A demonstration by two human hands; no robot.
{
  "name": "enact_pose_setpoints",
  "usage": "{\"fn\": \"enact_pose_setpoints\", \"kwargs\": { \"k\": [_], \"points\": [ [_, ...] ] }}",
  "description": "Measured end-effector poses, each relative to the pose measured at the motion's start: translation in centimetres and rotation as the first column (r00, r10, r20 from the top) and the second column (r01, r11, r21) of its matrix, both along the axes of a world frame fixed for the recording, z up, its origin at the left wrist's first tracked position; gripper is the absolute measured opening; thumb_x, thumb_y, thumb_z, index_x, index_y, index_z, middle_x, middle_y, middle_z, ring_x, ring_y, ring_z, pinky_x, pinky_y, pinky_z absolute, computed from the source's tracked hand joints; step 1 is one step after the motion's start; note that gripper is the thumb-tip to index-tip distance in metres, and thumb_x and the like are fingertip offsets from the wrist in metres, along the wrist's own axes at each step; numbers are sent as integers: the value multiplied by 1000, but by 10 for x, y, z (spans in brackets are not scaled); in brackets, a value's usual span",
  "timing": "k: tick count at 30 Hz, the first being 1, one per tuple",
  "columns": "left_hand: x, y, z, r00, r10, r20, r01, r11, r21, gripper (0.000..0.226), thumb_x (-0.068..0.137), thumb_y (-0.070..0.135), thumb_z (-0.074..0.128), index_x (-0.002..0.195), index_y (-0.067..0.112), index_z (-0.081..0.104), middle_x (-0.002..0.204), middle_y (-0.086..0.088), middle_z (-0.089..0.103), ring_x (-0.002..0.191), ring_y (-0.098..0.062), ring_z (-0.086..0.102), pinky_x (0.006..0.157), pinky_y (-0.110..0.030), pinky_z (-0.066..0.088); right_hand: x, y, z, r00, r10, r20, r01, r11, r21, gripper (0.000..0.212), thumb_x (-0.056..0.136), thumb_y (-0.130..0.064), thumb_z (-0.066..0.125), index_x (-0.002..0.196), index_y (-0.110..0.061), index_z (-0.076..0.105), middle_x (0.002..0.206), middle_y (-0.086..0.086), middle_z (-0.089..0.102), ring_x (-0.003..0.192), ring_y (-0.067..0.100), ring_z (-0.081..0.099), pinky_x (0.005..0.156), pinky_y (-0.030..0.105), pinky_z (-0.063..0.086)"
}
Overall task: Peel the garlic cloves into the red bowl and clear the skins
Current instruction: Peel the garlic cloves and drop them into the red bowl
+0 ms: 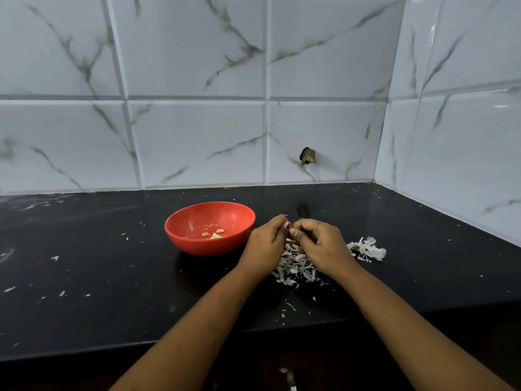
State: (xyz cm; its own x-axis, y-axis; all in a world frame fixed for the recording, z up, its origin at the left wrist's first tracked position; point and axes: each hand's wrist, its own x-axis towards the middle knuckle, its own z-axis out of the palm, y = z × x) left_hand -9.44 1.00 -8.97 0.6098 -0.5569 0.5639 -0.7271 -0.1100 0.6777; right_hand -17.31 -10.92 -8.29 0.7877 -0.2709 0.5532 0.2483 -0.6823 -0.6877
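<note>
A red bowl (pixel 180 230) stands on the black counter and holds a few peeled garlic cloves (pixel 214 235). Just right of the bowl, my left hand (pixel 266 241) and my right hand (pixel 318 244) meet with their fingers curled toward each other. Between the fingertips they pinch a small garlic clove (pixel 288 226), which is mostly hidden. A heap of papery garlic skins (pixel 294 268) lies on the counter under and between both hands. A second, whiter clump of skins (pixel 368 249) lies to the right of my right hand.
The black counter (pixel 112 263) is speckled with small skin flakes. Its front edge runs in front of my forearms. Marble-look tiled walls rise behind and on the right, with a dark hole (pixel 308 156) in the back wall.
</note>
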Motion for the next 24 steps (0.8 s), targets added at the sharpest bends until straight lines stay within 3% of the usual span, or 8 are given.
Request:
{"fn": "enact_pose_setpoints", "kwargs": {
  "k": [5,9,13,17,22,24],
  "points": [
    [2,-2,-1,982,-76,-175,67,996,-56,30,101,17,42,72,18,48,56,6,39,48,-4,33,51,-23,29,0,-1,-1,994,-41,104,59,983,-176,10,89,-7,63,85,-10,72,60,-14,55,57,3,54,55,10,38],
    [3,-4,-2,953,-122,-277,94,989,-114,32,101,18,41,70,18,49,47,11,36,43,-2,30,49,-26,25,1,-2,-2,982,-72,173,122,947,-299,9,87,-5,65,88,-9,73,75,-2,66,67,7,57,63,9,40],
    [1,-4,0,920,-171,-354,122,980,-157,33,102,18,39,72,15,50,44,12,35,42,-1,28,47,-23,24,-1,-2,-1,976,-69,207,142,920,-364,8,88,-5,64,88,-8,71,77,2,67,69,11,57,65,11,40],
    [-1,-4,0,915,-163,-369,101,978,-181,33,102,18,40,71,15,49,44,12,36,42,-2,29,47,-22,25,-1,1,-1,988,-66,141,106,947,-304,11,93,-8,58,89,-8,69,75,-4,60,68,5,54,63,8,38],
    [-3,-6,-3,977,-25,-210,-6,989,-145,28,101,20,43,75,12,52,66,0,51,62,-12,45,62,-33,39,-1,5,1,997,-39,66,47,991,-128,15,92,-6,56,91,-11,70,70,-6,63,62,8,57,55,11,40],
    [-4,-4,-2,989,-4,-148,-14,992,-122,28,101,20,44,74,13,50,64,1,48,61,-11,42,62,-32,37,-1,5,1,997,-47,67,52,996,-79,15,91,-6,58,90,-11,72,66,-2,64,55,11,56,51,14,41]
  ]
}}
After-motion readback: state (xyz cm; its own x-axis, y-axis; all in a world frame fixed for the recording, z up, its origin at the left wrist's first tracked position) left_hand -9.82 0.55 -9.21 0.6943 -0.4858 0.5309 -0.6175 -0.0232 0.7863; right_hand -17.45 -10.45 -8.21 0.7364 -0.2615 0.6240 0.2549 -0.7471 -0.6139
